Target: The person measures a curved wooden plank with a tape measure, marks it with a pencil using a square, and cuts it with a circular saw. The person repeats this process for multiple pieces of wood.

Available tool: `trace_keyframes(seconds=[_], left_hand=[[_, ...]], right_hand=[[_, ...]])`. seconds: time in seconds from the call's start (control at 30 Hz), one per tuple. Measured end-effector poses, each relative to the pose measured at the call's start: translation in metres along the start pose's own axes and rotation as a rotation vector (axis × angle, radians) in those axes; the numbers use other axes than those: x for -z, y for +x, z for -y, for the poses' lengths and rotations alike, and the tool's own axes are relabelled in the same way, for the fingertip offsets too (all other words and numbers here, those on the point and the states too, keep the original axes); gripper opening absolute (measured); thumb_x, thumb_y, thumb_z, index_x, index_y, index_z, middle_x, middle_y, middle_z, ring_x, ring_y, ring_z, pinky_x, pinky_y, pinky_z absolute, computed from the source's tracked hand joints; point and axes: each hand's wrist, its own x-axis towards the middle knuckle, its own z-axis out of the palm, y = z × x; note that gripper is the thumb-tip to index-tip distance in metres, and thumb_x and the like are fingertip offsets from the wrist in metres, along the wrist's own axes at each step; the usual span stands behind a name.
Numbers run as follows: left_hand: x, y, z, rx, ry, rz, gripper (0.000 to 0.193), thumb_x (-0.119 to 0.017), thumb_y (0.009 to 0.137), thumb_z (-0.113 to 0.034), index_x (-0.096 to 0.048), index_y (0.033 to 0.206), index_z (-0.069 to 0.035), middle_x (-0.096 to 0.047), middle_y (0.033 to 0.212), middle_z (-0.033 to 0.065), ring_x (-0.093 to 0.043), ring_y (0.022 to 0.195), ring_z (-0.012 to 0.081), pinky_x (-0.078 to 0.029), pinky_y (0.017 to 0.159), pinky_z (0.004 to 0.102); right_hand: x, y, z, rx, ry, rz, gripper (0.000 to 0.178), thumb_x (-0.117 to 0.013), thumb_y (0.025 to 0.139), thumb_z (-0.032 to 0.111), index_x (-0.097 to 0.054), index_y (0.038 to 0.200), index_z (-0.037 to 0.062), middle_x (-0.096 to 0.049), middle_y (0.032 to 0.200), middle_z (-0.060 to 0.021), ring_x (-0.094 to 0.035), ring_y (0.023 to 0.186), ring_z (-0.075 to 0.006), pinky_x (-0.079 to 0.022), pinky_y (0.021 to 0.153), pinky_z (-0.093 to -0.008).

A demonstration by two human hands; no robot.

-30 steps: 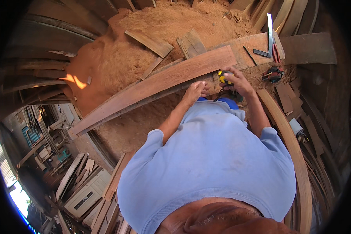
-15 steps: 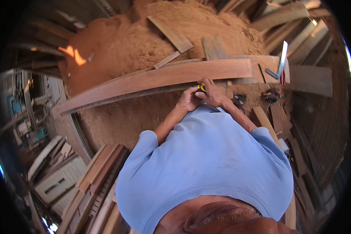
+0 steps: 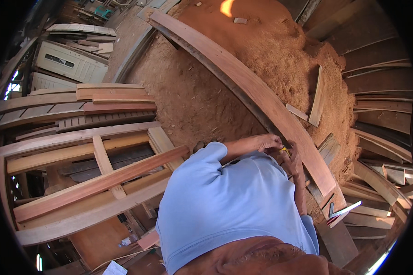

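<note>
Close in front of my shirt, both hands meet on a small yellow and black tape measure [image 3: 285, 150], mostly hidden by fingers. My left hand [image 3: 270, 142] is closed, its fingertips on the tape measure. My right hand [image 3: 293, 156] is curled round its other side, beside the near edge of a long reddish-brown plank [image 3: 257, 87]. The plank runs from the upper left to the lower right. At its right end lie a try square [image 3: 345, 210] with a bright metal blade and a red-handled tool [image 3: 332, 221].
A wooden frame [image 3: 78, 135] with crossbars lies on the left, with stacked boards [image 3: 119, 98] and a pale panel [image 3: 71, 62] behind it. Sawdust [image 3: 280, 50] heaps beyond the plank, with a short offcut [image 3: 316, 98] on it. More boards [image 3: 381, 110] lean on the right.
My view has swung left, so the plank now slants and the wooden frame has come into sight. Both hands stay together on the tape measure.
</note>
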Motion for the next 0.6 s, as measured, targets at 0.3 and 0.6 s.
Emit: trace_keyframes(seconds=[0.3,0.6], left_hand=[[0.218,-0.171,-0.148,-0.701,-0.631,-0.591,0.004,-0.066,0.097,-0.007,-0.065,0.097,-0.003,-0.07,0.093,0.0115,-0.07,0.087,0.0286,-0.06,0.083,0.046],[0.048,-0.049,-0.044,-0.222,-0.165,-0.323,0.039,-0.069,0.104,-0.025,-0.058,0.133,-0.001,-0.069,0.118,0.0169,-0.075,0.096,0.0328,-0.066,0.084,0.0485]], right_hand=[[0.063,-0.031,-0.093,-0.19,0.069,0.287,0.048,-0.065,0.094,0.013,-0.06,0.14,0.0002,-0.071,0.105,-0.0094,-0.066,0.083,-0.0149,-0.058,0.071,-0.0312],[-0.015,0.053,0.017,-0.035,-0.108,0.071,0.041,-0.067,0.098,0.027,-0.066,0.132,0.0041,-0.074,0.102,-0.0158,-0.07,0.085,-0.0253,-0.057,0.077,-0.0402]])
